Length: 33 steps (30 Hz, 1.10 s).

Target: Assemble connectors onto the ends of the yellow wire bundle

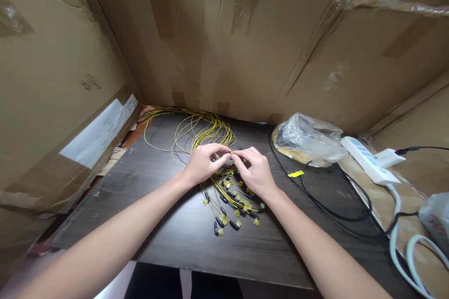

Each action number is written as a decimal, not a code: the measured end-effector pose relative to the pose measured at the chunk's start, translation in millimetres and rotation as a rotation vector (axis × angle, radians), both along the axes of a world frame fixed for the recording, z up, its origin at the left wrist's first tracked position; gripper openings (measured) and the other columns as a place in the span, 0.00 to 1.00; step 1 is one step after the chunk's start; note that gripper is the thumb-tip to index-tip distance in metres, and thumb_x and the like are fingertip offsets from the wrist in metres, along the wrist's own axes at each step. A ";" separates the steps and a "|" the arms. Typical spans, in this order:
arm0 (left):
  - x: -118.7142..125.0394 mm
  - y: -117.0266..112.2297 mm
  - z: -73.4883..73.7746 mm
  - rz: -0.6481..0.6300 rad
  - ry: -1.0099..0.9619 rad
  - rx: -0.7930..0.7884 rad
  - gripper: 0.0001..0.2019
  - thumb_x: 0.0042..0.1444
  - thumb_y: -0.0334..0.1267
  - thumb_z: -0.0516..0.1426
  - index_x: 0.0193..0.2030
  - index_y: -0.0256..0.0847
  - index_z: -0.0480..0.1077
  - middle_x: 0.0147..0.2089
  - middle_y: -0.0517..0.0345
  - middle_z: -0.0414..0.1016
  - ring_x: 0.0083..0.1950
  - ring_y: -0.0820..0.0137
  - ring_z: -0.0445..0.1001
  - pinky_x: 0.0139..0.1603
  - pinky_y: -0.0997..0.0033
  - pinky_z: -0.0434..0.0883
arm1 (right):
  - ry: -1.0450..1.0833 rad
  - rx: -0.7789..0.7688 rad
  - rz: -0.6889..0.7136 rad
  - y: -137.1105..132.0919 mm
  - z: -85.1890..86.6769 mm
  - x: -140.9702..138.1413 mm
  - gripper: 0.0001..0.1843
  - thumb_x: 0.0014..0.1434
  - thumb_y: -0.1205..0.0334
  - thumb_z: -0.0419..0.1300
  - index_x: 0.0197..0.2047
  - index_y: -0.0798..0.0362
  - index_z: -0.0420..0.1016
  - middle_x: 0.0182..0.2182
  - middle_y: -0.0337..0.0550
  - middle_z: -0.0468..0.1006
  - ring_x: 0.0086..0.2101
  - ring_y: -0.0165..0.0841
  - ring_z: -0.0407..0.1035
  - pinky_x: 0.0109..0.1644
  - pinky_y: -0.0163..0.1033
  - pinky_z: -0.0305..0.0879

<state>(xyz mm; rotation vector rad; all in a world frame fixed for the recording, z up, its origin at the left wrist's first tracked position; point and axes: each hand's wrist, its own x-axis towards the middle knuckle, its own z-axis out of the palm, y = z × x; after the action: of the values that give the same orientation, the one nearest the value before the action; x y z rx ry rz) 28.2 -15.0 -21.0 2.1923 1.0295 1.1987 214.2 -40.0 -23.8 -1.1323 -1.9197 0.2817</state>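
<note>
A bundle of thin yellow wires [196,133] lies coiled on the dark wooden table [157,224]. Their ends, with small yellow labels and black connectors [231,210], fan out toward me. My left hand [201,163] and my right hand [256,173] meet above those ends. Both pinch the same small yellow-tagged wire end [231,153] between thumb and fingertips. The fingers of both hands are closed around it.
Cardboard walls [245,37] enclose the table at the back and both sides. A clear plastic bag [308,140] lies at the right, with a white power strip [368,159], black cables [326,205] and a white cord [400,243] beyond. A small yellow tag [295,174] lies loose.
</note>
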 end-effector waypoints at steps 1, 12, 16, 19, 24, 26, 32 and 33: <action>-0.6 0.4 0.1 0.001 0.009 0.024 0.07 0.61 0.36 0.60 0.41 0.38 0.79 0.39 0.55 0.83 0.34 0.72 0.79 0.36 0.73 0.75 | -0.011 0.000 0.014 0.1 -0.1 -0.3 0.10 0.67 0.61 0.57 0.38 0.52 0.80 0.33 0.45 0.82 0.35 0.38 0.71 0.41 0.43 0.67; -3.7 1.3 1.5 -0.038 0.050 0.063 0.06 0.59 0.33 0.62 0.40 0.39 0.81 0.35 0.57 0.83 0.32 0.72 0.79 0.36 0.73 0.75 | -0.019 -0.047 0.062 -0.6 -0.7 -2.1 0.11 0.70 0.63 0.51 0.38 0.52 0.73 0.34 0.46 0.78 0.38 0.38 0.69 0.44 0.42 0.63; -4.0 2.4 -1.3 -0.045 0.015 0.075 0.06 0.59 0.35 0.62 0.41 0.39 0.81 0.35 0.56 0.83 0.31 0.72 0.78 0.36 0.73 0.75 | 0.016 -0.066 0.059 -1.5 0.0 -3.3 0.11 0.70 0.62 0.51 0.38 0.51 0.74 0.34 0.45 0.78 0.37 0.38 0.69 0.43 0.41 0.63; -4.1 2.5 -1.2 -0.066 0.018 0.109 0.07 0.60 0.36 0.61 0.41 0.39 0.81 0.35 0.55 0.83 0.33 0.72 0.78 0.37 0.72 0.75 | 0.032 -0.094 0.065 -1.4 -0.1 -3.8 0.13 0.70 0.61 0.50 0.36 0.51 0.73 0.32 0.44 0.78 0.36 0.37 0.69 0.41 0.41 0.63; -3.5 0.0 1.1 -0.089 0.064 0.140 0.09 0.62 0.36 0.59 0.43 0.38 0.80 0.37 0.54 0.81 0.33 0.71 0.77 0.39 0.71 0.74 | 0.019 -0.151 0.061 -1.3 -0.6 -4.2 0.19 0.72 0.55 0.46 0.30 0.49 0.66 0.27 0.42 0.74 0.31 0.36 0.68 0.37 0.40 0.60; -2.6 -1.1 1.2 -0.087 0.064 0.129 0.08 0.61 0.35 0.59 0.43 0.38 0.79 0.35 0.55 0.80 0.32 0.72 0.75 0.37 0.72 0.74 | 0.019 -0.167 0.064 -1.6 -0.1 -4.7 0.21 0.73 0.53 0.44 0.28 0.49 0.64 0.26 0.41 0.72 0.30 0.35 0.67 0.36 0.40 0.60; -0.9 -1.4 -0.3 -0.045 0.000 0.047 0.04 0.56 0.33 0.62 0.38 0.37 0.78 0.32 0.58 0.78 0.28 0.76 0.72 0.30 0.77 0.71 | 0.033 -0.173 0.066 -3.9 4.1 -5.7 0.15 0.70 0.57 0.49 0.34 0.50 0.70 0.32 0.43 0.76 0.35 0.37 0.69 0.42 0.40 0.62; -1.1 -1.3 -0.3 -0.045 -0.007 0.040 0.04 0.56 0.33 0.62 0.38 0.37 0.79 0.32 0.58 0.78 0.28 0.76 0.72 0.29 0.78 0.70 | 0.050 -0.181 0.067 -4.3 4.8 -5.8 0.12 0.69 0.58 0.50 0.36 0.51 0.71 0.34 0.44 0.77 0.36 0.37 0.69 0.42 0.40 0.62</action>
<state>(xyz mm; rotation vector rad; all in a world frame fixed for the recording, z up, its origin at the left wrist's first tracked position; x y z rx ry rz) 27.1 -16.3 -21.3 2.2281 0.9560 1.2153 208.5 -44.3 -19.1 -1.1674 -1.9200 0.5244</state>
